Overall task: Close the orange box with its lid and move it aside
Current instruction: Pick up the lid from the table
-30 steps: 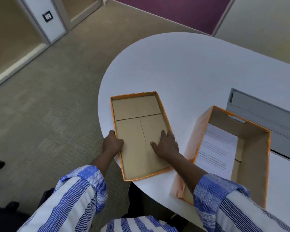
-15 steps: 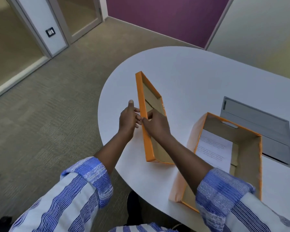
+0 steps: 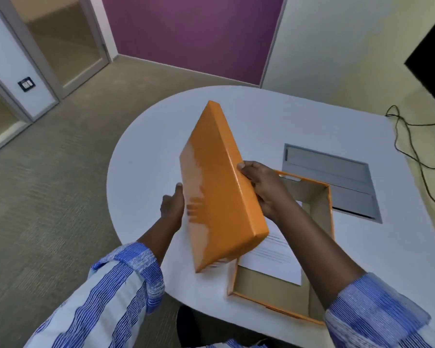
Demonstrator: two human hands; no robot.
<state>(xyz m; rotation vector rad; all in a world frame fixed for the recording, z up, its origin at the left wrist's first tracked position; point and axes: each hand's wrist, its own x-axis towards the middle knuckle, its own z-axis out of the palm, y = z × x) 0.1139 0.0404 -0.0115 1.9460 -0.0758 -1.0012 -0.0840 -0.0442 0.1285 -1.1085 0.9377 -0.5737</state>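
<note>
The orange lid (image 3: 216,187) is in the air above the white table, tilted, its glossy orange top facing me. My left hand (image 3: 172,209) grips its left long edge and my right hand (image 3: 264,187) grips its right long edge. The open orange box (image 3: 322,244) sits on the table at the lower right, under my right forearm, with a printed white sheet (image 3: 271,257) lying inside. The lid's near corner overlaps the box's left wall in the view.
The white table (image 3: 148,156) has a rounded left end and a near edge close to the box. A grey hatch panel (image 3: 337,182) is set into the table behind the box. A black cable (image 3: 409,136) trails at the far right.
The lid lay open-side up on the table, was stood on edge, and is now lifted and flipped orange side up, moved right toward the box. Both hands stay on it.
</note>
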